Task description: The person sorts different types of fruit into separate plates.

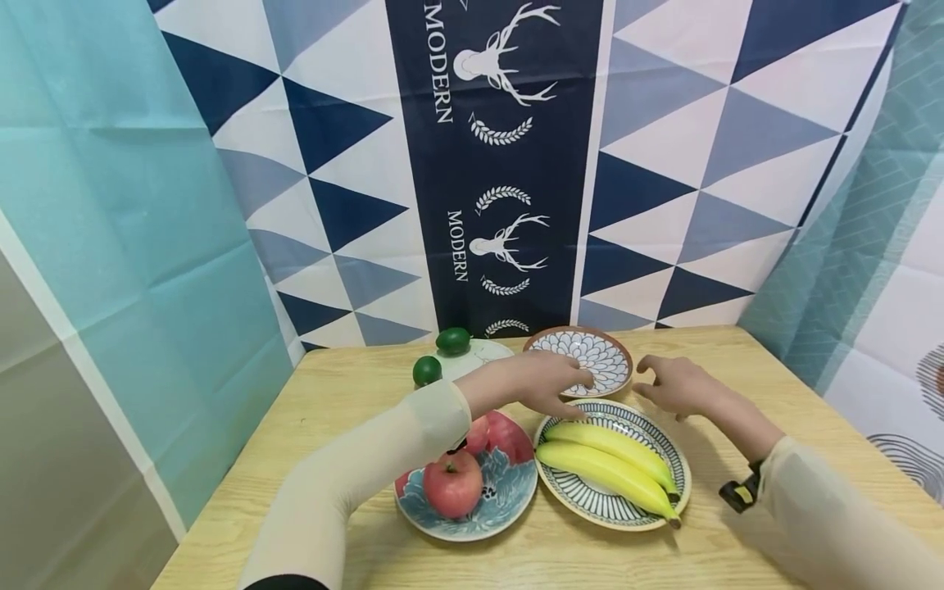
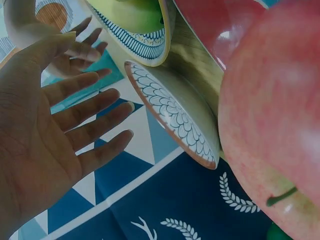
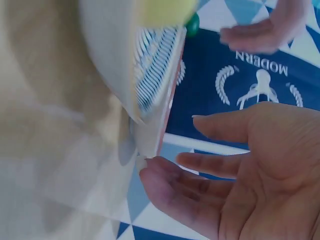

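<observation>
Above the table, my left hand [image 1: 546, 381] reaches with spread fingers over the gap between a brown-rimmed, petal-patterned bowl [image 1: 590, 351] and the plate of bananas. In the left wrist view its fingers [image 2: 100, 131] hold nothing. My right hand [image 1: 674, 385], loosely curved and holding nothing, hovers just right of the bowl. In the right wrist view its fingertips [image 3: 145, 164] overlap the bowl's edge. Two yellow bananas [image 1: 608, 473] lie side by side on a striped plate [image 1: 578, 501] in front of both hands.
Left of the bananas, a blue floral plate [image 1: 509, 512] bears red apples [image 1: 453, 485], partly hidden by my left forearm. Behind it, a pale plate [image 1: 490, 352] has dark green fruits [image 1: 453, 341] at its edge. A patterned cloth [image 1: 354, 205] hangs behind the table.
</observation>
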A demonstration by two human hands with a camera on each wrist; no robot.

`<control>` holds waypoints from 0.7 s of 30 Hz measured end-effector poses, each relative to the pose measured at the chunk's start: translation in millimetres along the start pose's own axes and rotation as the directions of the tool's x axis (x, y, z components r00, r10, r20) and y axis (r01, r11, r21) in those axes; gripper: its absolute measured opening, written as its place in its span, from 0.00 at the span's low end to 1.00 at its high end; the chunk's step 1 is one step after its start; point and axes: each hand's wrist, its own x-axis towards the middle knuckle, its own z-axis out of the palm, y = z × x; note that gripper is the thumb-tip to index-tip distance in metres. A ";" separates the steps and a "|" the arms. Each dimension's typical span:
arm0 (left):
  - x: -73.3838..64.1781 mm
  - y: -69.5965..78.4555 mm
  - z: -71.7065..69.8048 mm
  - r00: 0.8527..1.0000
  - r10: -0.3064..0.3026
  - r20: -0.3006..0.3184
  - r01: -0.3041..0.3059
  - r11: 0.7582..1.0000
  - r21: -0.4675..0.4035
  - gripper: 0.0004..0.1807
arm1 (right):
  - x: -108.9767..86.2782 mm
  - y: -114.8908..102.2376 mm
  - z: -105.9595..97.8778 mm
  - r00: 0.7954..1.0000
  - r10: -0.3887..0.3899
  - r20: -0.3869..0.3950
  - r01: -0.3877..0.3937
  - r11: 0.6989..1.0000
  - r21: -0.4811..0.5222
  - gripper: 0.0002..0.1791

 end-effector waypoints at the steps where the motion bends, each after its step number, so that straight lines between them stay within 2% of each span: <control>1: -0.8 -1.3 0.7 1.000 -0.005 -0.003 0.005 1.000 -0.001 0.30 | 4.7 1.3 -3.5 1.000 -0.002 0.000 0.002 1.000 0.007 0.30; 5: -4.4 -5.7 3.3 1.000 -0.017 -0.023 0.018 1.000 0.007 0.29 | 28.6 5.4 -13.2 1.000 -0.008 -0.030 0.009 0.999 0.033 0.34; 9: -6.5 -7.6 7.8 0.999 -0.010 -0.032 0.010 1.000 0.008 0.28 | 53.6 8.1 -15.0 0.998 -0.005 -0.066 0.005 1.000 -0.005 0.37; 12: -6.5 -6.4 13.3 1.000 -0.008 -0.028 0.009 1.000 0.005 0.29 | 70.1 9.3 -12.0 0.998 0.022 -0.054 -0.024 0.999 -0.031 0.39; 17: -7.0 -2.9 19.9 1.000 -0.014 -0.018 0.014 1.000 0.008 0.29 | 93.0 9.6 -5.4 0.991 0.131 0.004 -0.131 0.991 -0.028 0.39; 21: -9.5 -2.3 17.3 0.999 -0.004 -0.034 0.005 1.000 0.011 0.29 | 105.4 10.0 -3.2 0.970 0.236 0.050 -0.237 0.971 0.015 0.30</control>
